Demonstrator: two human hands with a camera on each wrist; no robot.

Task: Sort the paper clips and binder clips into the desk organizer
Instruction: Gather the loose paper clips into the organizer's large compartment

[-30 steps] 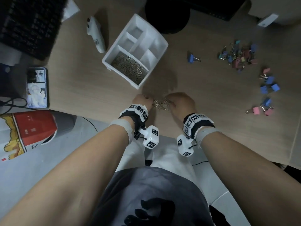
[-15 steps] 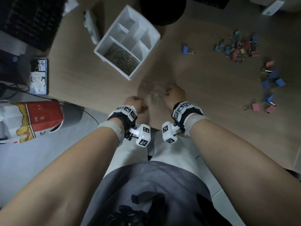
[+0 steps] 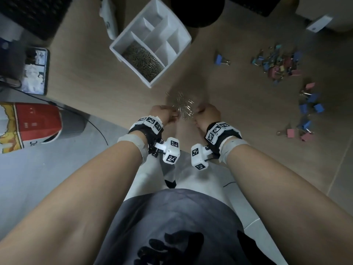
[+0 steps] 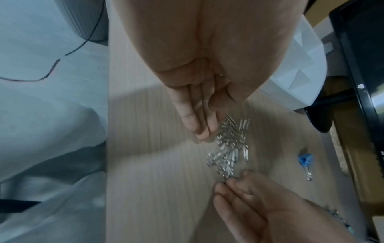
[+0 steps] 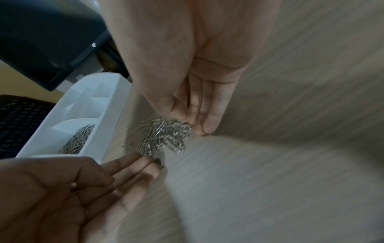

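A loose pile of silver paper clips (image 3: 183, 107) lies on the wooden desk near its front edge. My left hand (image 3: 168, 114) and right hand (image 3: 205, 113) flank it. Straight left fingers (image 4: 202, 129) touch one side of the pile (image 4: 228, 148), and straight right fingers (image 5: 204, 125) touch the other side (image 5: 164, 134). Neither hand grips anything. Just beyond stands the white desk organizer (image 3: 188, 38), its near compartment full of paper clips (image 3: 141, 60) and its other compartments bare. Coloured binder clips (image 3: 277, 62) lie scattered at the right, with a single blue one (image 3: 219, 60) nearer.
More pink and blue binder clips (image 3: 309, 104) lie along the right side. A white mouse (image 3: 109, 22), black keyboard (image 3: 34, 14) and phone (image 3: 35, 71) sit at the left. A black monitor base (image 3: 196, 10) stands behind the organizer. A red and white container (image 3: 28, 125) is below the desk edge.
Both hands have stayed on either side of the paper clip pile. The gap between them has widened a little, and the head view has shifted.
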